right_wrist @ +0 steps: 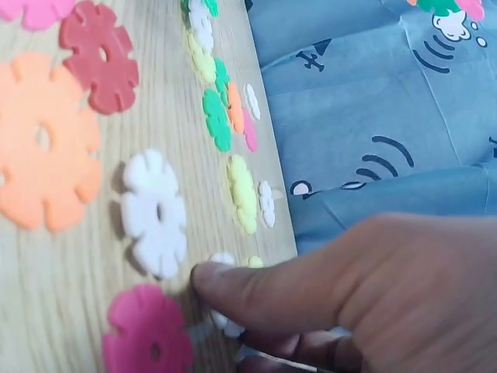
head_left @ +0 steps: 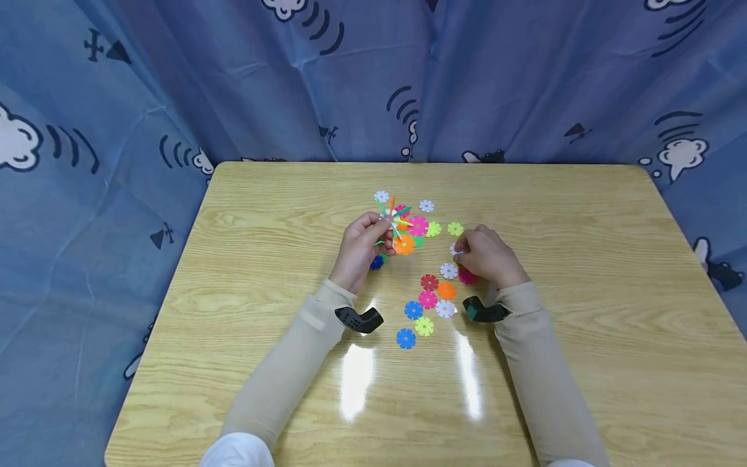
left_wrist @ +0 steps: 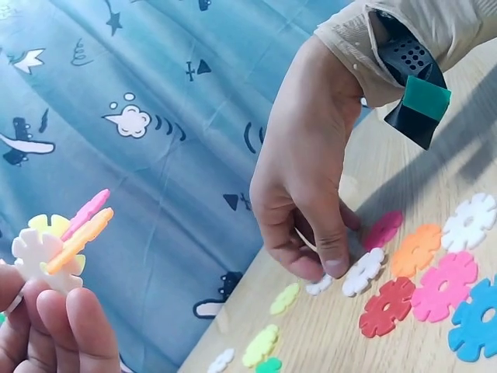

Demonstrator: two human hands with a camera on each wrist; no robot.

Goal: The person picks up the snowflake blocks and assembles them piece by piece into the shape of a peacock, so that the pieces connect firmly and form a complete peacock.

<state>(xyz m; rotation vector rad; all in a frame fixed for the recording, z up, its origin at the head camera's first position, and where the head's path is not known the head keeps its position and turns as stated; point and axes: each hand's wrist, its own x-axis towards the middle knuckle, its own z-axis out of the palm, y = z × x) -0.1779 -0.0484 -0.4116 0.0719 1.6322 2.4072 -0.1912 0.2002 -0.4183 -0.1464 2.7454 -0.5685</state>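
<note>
My left hand (head_left: 360, 250) holds up a cluster of interlocked plastic snowflake discs (left_wrist: 37, 252), pinched between thumb and fingers above the far middle of the table. White, yellow, orange and pink discs jut from it at different angles in the left wrist view. At the table, my right hand (head_left: 489, 256) has its thumb and fingers curled at a white snowflake disc (right_wrist: 224, 259), which they partly hide. Close beside those fingertips lie another white disc (right_wrist: 155, 214) and a magenta disc (right_wrist: 147, 334).
Loose discs spread between the arms, among them a red one (head_left: 429, 282), an orange one (head_left: 446, 290) and a blue one (head_left: 406, 338). More lie beneath and beyond the left hand, including a white disc (head_left: 426, 205). A blue patterned curtain (head_left: 373, 78) hangs behind the wooden table (head_left: 613, 292).
</note>
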